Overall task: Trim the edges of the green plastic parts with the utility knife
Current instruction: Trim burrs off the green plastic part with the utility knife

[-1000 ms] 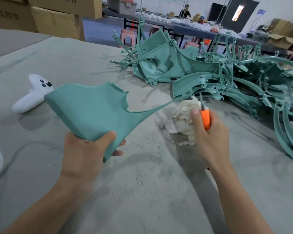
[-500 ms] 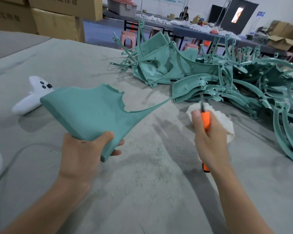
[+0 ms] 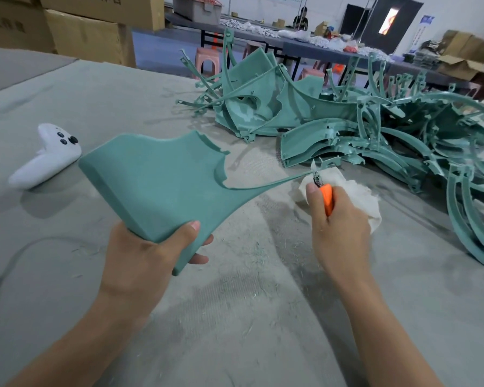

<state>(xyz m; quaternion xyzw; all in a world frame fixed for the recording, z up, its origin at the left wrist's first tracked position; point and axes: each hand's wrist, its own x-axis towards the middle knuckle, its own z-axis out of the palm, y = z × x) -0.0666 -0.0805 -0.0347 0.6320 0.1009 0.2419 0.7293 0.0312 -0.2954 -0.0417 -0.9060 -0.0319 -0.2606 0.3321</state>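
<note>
Head view: the left hand (image 3: pixel 148 255) grips the near corner of a green plastic part (image 3: pixel 157 180), thumb on top and fingers curled beneath, holding it above the grey table (image 3: pixel 235 317). The part's thin tail runs to the right hand (image 3: pixel 338 233), which is closed round an orange utility knife (image 3: pixel 327 198), blade at the tail's tip. A white cloth (image 3: pixel 358 196) lies just behind that hand, and a pile of green parts (image 3: pixel 375 129) beyond it. A white controller (image 3: pixel 48 157) rests left of the left hand. Far beyond, a grey bin (image 3: pixel 196 8) holds small red-and-white pieces, and the cardboard boxes (image 3: pixel 87 37) are shut.
</note>
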